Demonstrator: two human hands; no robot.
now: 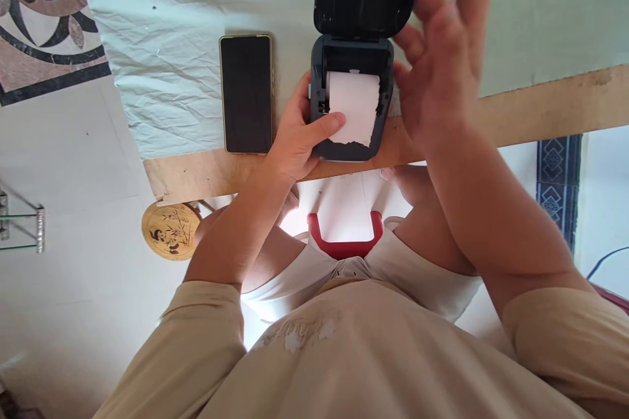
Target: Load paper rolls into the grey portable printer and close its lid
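Writing or brand marks are nowhere legible on the dark printer [352,101], which sits at the top centre of the frame on the table [540,105] edge, its lid tipped open upward. My left hand [295,137] grips the printer's left side, thumb pressed on the torn white paper roll [352,108] in the open bay; that grip is closed around the casing. My right hand [442,59] hovers just right of the printer, fingers spread and loose, blurred, holding nothing. A black phone [246,93] lies screen-dark just left of my left hand. A round panda coaster [170,230] shows at lower left.
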